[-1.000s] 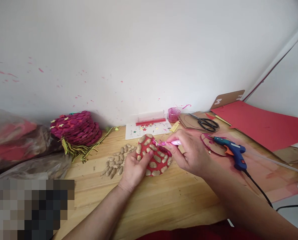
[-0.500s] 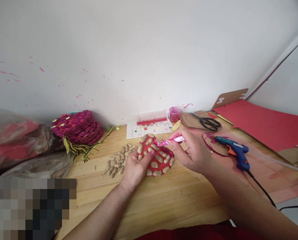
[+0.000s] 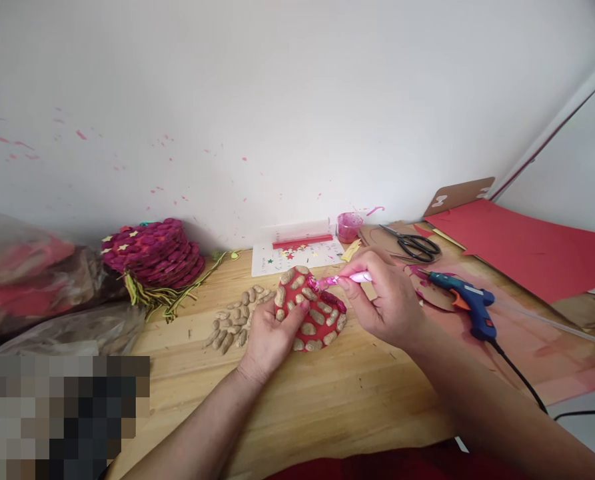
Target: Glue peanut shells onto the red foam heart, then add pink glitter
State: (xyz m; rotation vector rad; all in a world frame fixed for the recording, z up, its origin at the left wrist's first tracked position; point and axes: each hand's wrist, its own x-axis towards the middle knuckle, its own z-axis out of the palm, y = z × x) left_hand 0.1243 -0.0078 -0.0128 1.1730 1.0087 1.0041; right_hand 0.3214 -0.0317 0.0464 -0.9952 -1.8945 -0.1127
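Observation:
My left hand [image 3: 273, 335] grips a round red disc [image 3: 318, 335] by its left side, thumb on top. Whole peanuts in their shells are stuck over the disc, and those along its upper right edge are coated in magenta paint. Pinched in my right hand [image 3: 384, 297] is a paintbrush [image 3: 360, 277] with a pale, paint-smeared handle. Its tip touches the peanuts near the top of the disc. Left of the disc, a heap of loose unpainted peanuts [image 3: 232, 320] lies on the wooden table [image 3: 297, 407], partly behind my left hand.
A pink-stained cup [image 3: 350, 228] stands by the wall, near black-handled scissors [image 3: 417, 247] on cardboard. A blue glue gun [image 3: 470, 300] with a cord lies right. Red sheets [image 3: 537, 253] cover the right corner. Painted discs [image 3: 154, 257] are stacked left, beside plastic bags [image 3: 32, 280].
The brush has shifted slightly, its tip staying at the disc's upper edge. My left hand and the disc hold nearly the same place; the whole view has moved a little.

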